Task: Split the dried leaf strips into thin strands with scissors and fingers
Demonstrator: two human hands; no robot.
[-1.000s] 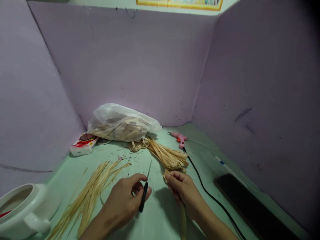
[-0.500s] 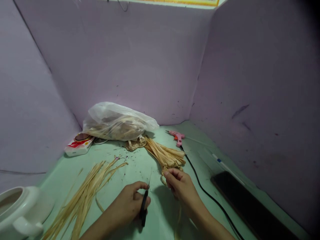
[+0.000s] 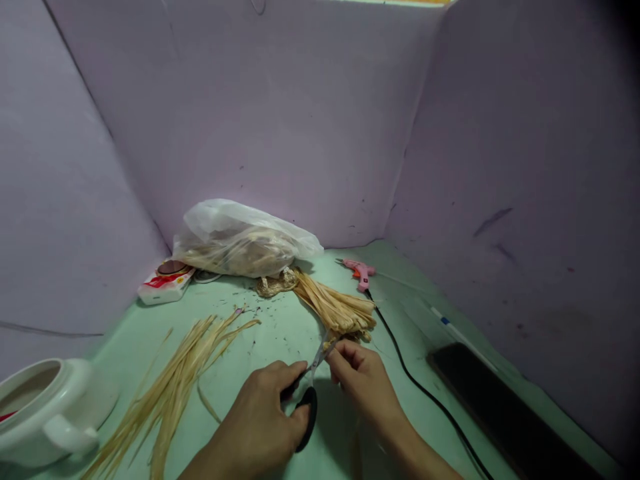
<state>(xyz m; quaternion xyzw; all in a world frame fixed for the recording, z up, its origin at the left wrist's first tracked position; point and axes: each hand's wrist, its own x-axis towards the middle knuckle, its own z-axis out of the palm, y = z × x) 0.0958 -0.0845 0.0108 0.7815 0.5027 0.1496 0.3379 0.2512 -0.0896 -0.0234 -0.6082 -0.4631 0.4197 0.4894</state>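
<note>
My left hand (image 3: 270, 413) grips a pair of black-handled scissors (image 3: 307, 420), its fingers through the loops. The scissor blades are spread and reach the near end of a bundle of dried straw-like strips (image 3: 337, 307), close to my right fingertips. My right hand (image 3: 363, 373) is closed in a pinch at that same end, on the strip material; the exact piece is mostly hidden by the fingers. At the bundle's far end a braided piece of the same fibre (image 3: 275, 285) rests on the green surface.
Loose strips (image 3: 175, 393) lie on the left, beside a white ceramic pot (image 3: 65, 407). A plastic bag (image 3: 245, 243) and a tissue pack (image 3: 165, 290) sit at the back. Right of the bundle are a pink glue gun (image 3: 360, 272), its black cable (image 3: 415, 387), a pen (image 3: 460, 333) and a dark flat object (image 3: 500, 407).
The scissors have moved right and forward to the bundle's near end, and their blades have spread apart. My right hand keeps its pinch there. The view has shifted slightly.
</note>
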